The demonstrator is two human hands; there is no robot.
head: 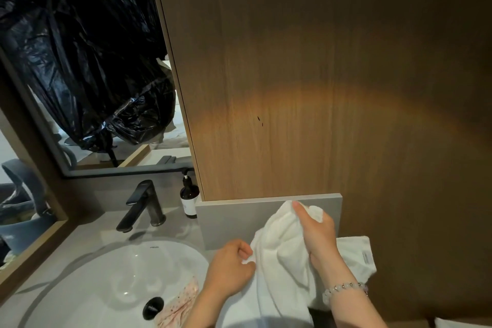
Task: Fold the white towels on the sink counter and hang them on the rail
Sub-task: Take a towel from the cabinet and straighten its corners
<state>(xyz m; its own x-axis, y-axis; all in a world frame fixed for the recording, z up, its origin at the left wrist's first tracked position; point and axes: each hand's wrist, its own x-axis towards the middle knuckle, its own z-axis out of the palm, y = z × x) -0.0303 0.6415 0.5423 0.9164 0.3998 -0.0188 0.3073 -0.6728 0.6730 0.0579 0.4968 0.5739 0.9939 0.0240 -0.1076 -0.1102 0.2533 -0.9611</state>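
Observation:
A white towel hangs between my two hands, above the right end of the sink counter. My right hand grips its top corner, raised in front of the grey splash panel. My left hand pinches the towel's left edge lower down. A second white towel with a small label hangs folded behind my right forearm; what it hangs on is hidden. No rail shows in view.
A white basin with a black drain plug fills the lower left. A pink patterned cloth lies on its rim. A black tap and a dark soap bottle stand behind. A wooden wall rises ahead, a mirror to the left.

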